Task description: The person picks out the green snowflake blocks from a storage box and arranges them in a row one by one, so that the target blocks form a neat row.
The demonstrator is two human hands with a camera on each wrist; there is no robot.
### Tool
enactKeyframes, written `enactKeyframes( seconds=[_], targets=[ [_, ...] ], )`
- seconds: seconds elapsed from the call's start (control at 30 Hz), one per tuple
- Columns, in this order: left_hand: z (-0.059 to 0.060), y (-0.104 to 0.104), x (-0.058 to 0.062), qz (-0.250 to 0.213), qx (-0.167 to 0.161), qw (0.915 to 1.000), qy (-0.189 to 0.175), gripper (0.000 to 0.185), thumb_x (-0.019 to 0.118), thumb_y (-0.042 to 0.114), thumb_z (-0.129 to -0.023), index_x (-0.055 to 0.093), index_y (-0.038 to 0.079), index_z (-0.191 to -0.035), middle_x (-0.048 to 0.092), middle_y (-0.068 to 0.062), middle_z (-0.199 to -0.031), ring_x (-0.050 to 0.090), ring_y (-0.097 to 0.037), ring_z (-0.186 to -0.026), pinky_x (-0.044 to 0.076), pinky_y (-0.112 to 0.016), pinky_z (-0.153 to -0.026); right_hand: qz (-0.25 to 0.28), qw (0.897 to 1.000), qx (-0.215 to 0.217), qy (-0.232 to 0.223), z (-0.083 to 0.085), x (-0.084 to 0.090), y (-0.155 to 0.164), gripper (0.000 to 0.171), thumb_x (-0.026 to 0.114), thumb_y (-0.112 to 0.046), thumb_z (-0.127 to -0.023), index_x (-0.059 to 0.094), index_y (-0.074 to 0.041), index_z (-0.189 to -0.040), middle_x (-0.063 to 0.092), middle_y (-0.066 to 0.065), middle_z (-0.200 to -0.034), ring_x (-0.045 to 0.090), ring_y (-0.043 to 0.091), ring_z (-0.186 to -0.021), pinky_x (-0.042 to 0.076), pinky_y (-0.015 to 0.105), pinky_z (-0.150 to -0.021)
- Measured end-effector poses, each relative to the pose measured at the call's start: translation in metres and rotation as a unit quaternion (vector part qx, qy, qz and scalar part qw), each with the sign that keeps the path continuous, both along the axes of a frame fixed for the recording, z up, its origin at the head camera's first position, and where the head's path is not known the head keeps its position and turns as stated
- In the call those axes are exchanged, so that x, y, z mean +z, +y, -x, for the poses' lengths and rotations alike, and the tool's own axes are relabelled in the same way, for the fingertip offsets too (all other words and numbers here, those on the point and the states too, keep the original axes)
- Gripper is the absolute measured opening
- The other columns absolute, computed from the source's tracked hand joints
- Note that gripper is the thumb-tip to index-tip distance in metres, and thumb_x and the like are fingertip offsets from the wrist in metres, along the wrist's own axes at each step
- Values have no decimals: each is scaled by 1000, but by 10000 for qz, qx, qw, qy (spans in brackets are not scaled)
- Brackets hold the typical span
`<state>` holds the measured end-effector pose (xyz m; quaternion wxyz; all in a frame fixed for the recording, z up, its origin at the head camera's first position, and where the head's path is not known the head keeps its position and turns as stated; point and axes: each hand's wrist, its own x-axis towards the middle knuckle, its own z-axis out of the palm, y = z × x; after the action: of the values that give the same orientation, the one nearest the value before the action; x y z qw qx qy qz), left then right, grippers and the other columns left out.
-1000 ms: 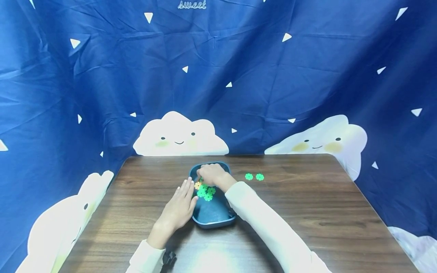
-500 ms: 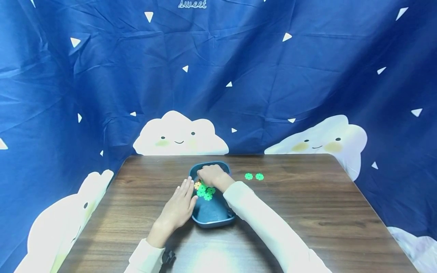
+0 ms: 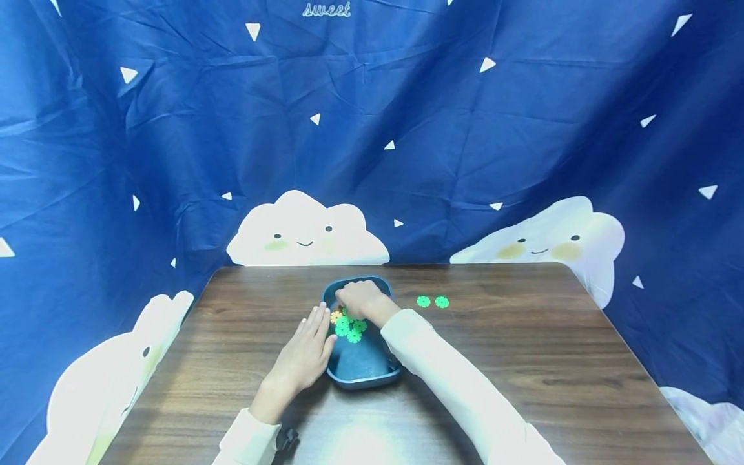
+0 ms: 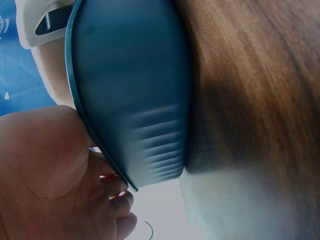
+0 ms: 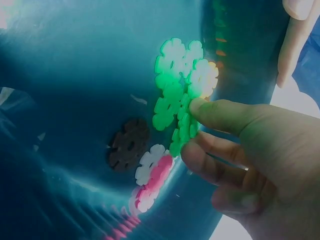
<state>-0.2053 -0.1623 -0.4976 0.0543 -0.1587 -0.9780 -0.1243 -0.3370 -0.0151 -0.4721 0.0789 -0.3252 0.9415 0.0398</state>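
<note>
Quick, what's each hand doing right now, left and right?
Left hand: open, straight fingers resting against the side of the blue tray.
Right hand: inside the tray, fingers pinching a green snowflake piece.

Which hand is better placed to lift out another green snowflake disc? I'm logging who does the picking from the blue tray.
Right hand, probably: its fingertips already pinch a green snowflake-shaped plastic disc inside the blue plastic tray. The left hand lies flat against the tray's outer rim.

wooden table (image 3: pixel 523 361) | two green flower discs (image 3: pixel 433 301) on it | blue cloud-print curtain (image 3: pixel 465 129) behind
</note>
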Motion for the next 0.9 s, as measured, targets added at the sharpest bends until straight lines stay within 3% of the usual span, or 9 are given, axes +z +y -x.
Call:
enactKeyframes(
  seconds=[0.43,0.9],
  targets=[
    [-1,0,-2,-21,9,10000,-35,59,38,33,-106,27,0,-153,20,-16,-163,21,-31,-151,25,-49,-122,283,9995,60,-151,0,3,3,22,67,-23,-93,69,-22,-114,71,-8,-103,64,11,-87,57,33,-82],
    [1,0,0,-77,-2,10000,29,59,40,31,-105,28,-1,-153,21,-16,-163,22,-33,-151,25,-50,-122,731,9972,106,69,1,28,28,24,68,-28,-91,70,-18,-113,68,-4,-104,60,12,-85,56,33,-80]
  ],
)
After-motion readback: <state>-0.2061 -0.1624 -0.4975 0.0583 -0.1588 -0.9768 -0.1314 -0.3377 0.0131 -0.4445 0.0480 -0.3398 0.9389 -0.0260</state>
